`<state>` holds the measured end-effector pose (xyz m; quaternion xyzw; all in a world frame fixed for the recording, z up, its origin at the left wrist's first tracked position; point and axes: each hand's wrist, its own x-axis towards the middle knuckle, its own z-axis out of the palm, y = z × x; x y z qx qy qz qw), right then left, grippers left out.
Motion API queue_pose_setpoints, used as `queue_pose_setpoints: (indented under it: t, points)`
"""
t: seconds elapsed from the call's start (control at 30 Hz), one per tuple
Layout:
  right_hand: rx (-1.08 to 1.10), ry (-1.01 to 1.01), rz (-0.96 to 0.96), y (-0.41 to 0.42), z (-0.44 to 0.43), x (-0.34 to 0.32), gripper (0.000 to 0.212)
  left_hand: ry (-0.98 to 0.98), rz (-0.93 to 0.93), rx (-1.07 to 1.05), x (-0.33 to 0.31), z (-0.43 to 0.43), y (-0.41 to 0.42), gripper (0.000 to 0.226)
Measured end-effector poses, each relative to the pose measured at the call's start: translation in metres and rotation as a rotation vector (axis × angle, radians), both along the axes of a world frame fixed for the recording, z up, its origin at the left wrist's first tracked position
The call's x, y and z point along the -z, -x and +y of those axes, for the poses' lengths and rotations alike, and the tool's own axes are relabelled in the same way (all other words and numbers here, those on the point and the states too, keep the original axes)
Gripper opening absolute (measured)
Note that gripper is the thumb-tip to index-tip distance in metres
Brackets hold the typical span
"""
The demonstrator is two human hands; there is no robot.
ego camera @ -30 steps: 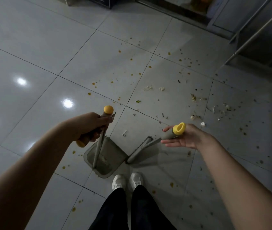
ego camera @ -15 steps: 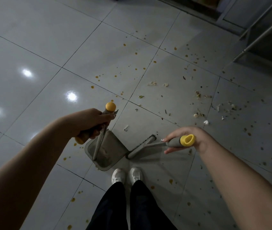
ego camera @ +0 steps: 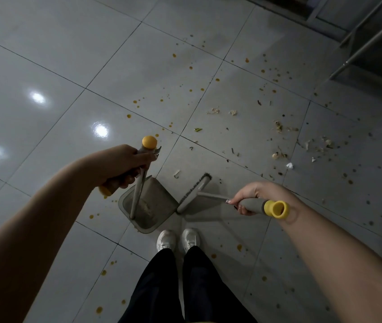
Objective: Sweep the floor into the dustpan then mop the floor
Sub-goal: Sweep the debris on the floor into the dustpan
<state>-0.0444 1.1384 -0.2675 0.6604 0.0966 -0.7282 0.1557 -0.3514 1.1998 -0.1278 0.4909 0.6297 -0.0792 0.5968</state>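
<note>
The left hand [ego camera: 122, 166] is still gripping the dustpan handle [ego camera: 138, 190], its fingers [ego camera: 143, 157] wrapped tight around the grey grip just as a second ago, and the dustpan [ego camera: 159, 206] is standing on the floor [ego camera: 68, 66] directly below them. The broom head [ego camera: 193, 194] is now lying just beside the pan's right edge, having swung in closer. The right hand [ego camera: 259, 194], which was cradling the broom handle [ego camera: 255, 205] on a loose, open palm, is now turning palm-down and closing its fingers [ego camera: 243, 209] fully around the grip. That likely means the sweeping is only about to start: the food scraps [ego camera: 278, 156] are lying well beyond those fingers, untouched, and mopping is still far off.
</note>
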Motion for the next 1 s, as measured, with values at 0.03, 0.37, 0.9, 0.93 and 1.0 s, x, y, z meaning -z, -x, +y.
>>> queue_pose_setpoints:
  t: [0.03, 0.37, 0.9, 0.93, 1.0]
  points:
    - [-0.039, -0.001, 0.006, 0.001, 0.000, 0.000, 0.025, -0.007, 0.003, 0.001, -0.001, 0.001, 0.001, 0.036]
    - [-0.217, -0.132, -0.006, 0.002, 0.025, 0.007, 0.024, -0.061, 0.026, -0.084, -0.030, 0.020, 0.027, 0.034]
    - [-0.175, -0.078, 0.015, 0.021, 0.102, 0.033, 0.034, -0.049, 0.137, 0.026, -0.049, 0.062, 0.030, 0.038]
    - [-0.182, -0.060, 0.002, 0.021, 0.104, 0.034, 0.038, -0.057, 0.149, 0.037, -0.048, 0.065, 0.028, 0.038]
    - [-0.142, -0.003, -0.003, 0.017, 0.105, 0.035, 0.042, -0.070, 0.172, 0.051, -0.045, 0.070, 0.024, 0.037]
